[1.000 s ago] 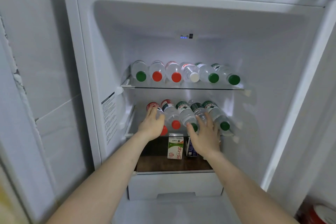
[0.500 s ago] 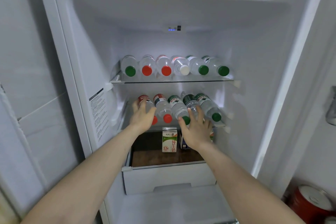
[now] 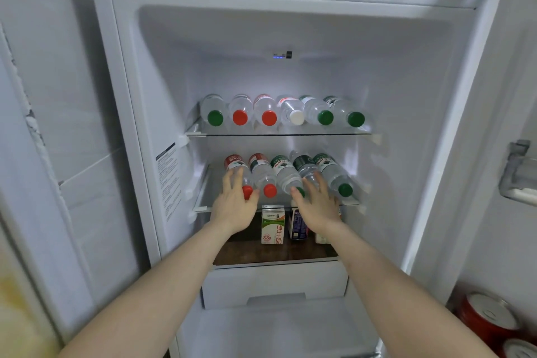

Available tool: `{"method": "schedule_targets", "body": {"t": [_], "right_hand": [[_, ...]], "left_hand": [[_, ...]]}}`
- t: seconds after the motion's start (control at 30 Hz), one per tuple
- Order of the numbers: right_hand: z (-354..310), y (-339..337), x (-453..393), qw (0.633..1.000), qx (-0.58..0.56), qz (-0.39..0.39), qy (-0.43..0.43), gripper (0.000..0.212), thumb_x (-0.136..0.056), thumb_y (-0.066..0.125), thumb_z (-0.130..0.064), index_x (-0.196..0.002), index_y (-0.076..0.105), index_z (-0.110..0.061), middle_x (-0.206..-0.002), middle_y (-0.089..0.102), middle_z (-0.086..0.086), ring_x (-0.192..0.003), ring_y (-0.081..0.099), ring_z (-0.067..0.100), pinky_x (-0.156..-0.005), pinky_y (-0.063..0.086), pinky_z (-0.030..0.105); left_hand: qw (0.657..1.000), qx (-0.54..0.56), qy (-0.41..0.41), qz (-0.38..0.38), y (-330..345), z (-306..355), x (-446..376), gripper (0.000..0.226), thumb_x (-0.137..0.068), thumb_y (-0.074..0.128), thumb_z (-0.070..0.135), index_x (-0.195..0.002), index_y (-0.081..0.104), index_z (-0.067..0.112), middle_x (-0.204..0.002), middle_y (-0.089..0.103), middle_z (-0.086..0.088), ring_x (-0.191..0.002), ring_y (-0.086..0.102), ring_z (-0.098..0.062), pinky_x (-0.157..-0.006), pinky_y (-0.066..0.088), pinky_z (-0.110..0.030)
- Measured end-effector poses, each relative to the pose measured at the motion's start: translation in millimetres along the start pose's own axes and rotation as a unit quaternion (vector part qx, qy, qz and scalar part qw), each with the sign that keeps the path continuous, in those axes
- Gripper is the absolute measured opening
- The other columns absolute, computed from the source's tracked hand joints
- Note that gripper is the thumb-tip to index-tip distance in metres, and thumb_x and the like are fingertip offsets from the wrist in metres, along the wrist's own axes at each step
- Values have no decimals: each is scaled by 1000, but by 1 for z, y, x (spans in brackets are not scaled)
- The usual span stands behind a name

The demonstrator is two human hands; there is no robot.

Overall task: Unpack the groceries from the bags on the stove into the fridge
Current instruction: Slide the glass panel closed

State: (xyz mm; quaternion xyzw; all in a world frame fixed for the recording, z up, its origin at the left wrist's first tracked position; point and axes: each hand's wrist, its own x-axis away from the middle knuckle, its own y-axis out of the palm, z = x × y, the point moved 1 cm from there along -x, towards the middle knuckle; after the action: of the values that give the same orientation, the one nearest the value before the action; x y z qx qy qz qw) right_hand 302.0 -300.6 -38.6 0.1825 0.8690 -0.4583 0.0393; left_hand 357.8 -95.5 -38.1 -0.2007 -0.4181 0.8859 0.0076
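Clear plastic water bottles are lying on their sides in two rows inside the white fridge [image 3: 406, 96]. Their long way is running front to back, with the round caps pointing out at the person.

Six bottles are sitting on the upper glass shelf [image 3: 279, 134]. Five more are lying on the lower glass shelf [image 3: 200, 208], side by side and touching.

The left hand [image 3: 234, 206] is resting with straight fingers on top of the far-left bottle with the red cap [image 3: 236, 167]. The right hand [image 3: 318, 208] is lying flat, fingers straight, over the fourth bottle with the dark green label [image 3: 302, 164], right beside the last green-capped bottle [image 3: 334, 174]. Neither hand is gripping anything. Both are only pressing lightly on the smooth, round bottles.

The bottles are lying just ahead of both hands, under the fingers. It looks like the hands are steadying the row, because round bottles could be rolling sideways.

Below, a white and green paper milk carton [image 3: 272, 225] is standing upright next to a blue carton [image 3: 297, 224] on the dark brown shelf [image 3: 276, 253].
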Motion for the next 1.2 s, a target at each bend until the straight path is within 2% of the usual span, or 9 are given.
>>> {"method": "schedule_targets", "body": {"t": [0.2, 0.33, 0.37, 0.47, 0.53, 0.83, 1.03, 1.13, 1.2], "right_hand": [[-1, -19, 37, 985, -168, 42, 19, 67, -96, 65, -47, -156, 38, -35, -171, 14, -10, -156, 22, 24, -124, 28, 50], [-11, -10, 100, 965, -247, 84, -33, 54, -94, 73, -25, -142, 52, -35, -153, 39, -10, -133, 36, -9, -111, 28, 14], [-12, -4, 118, 960, -269, 69, -37, 50, -94, 73, -25, -137, 53, -40, -151, 40, -15, -131, 37, -14, -110, 29, 11], [-3, 15, 159, 955, -295, -7, -33, 48, -94, 71, -28, -132, 54, -50, -157, 35, -24, -146, 32, -3, -124, 31, 37], [2, 22, 180, 959, -276, -63, -30, 49, -95, 71, -26, -132, 52, -52, -158, 31, -26, -148, 28, -3, -126, 27, 40], [-4, 9, 240, 914, -125, -351, -160, 63, -100, 58, -47, -157, 30, -47, -167, 6, -29, -156, 7, -1, -128, 16, 33], [-5, 21, 298, 844, -100, -471, -238, 65, -100, 58, -51, -157, 27, -48, -163, 4, -34, -152, 7, -9, -124, 15, 20], [-18, 27, 335, 802, -81, -524, -274, 65, -100, 58, -49, -157, 27, -47, -164, 4, -32, -150, 13, -8, -112, 34, 14], [-30, 28, 359, 770, -79, -547, -319, 64, -101, 58, -48, -157, 28, -47, -165, 3, -31, -149, 12, -10, -107, 26, 6]], "left_hand": [[995, 95, 3, -27, -1, 7, 41, 70, -104, 49, 48, -163, 13, 36, -169, -5, 18, -155, 22, -23, -124, 27, -47], [989, 144, 24, -23, -5, 13, 97, 63, -105, 54, 33, -161, 26, 33, -166, 12, 23, -153, 16, -3, -124, 16, -27], [989, 146, 22, -20, -7, 10, 112, 61, -104, 56, 31, -159, 31, 35, -164, 15, 25, -152, 17, 0, -123, 15, -25], [990, 136, 3, -22, -15, -3, 160, 53, -104, 56, 32, -152, 39, 45, -161, 14, 35, -148, 14, 9, -127, 16, -34], [993, 115, -13, -27, -24, -10, 192, 49, -104, 55, 33, -148, 41, 48, -160, 12, 39, -147, 13, 13, -126, 16, -31], [993, -6, -119, -24, -68, -4, 356, 47, -101, 56, 39, -143, 41, 55, -157, 9, 45, -141, 11, 25, -115, 19, -14], [965, -136, -223, -10, -90, 18, 485, 56, -100, 59, 36, -149, 37, 50, -158, -1, 43, -148, 5, 14, -117, 11, -12], [944, -148, -295, -4, -96, 37, 542, 57, -102, 57, 36, -152, 34, 49, -161, -4, 40, -152, 0, 7, -121, 12, -19], [930, -157, -332, 9, -101, 46, 576, 58, -103, 53, 38, -155, 28, 49, -161, -10, 39, -153, -6, 5, -123, 10, -20]]}}
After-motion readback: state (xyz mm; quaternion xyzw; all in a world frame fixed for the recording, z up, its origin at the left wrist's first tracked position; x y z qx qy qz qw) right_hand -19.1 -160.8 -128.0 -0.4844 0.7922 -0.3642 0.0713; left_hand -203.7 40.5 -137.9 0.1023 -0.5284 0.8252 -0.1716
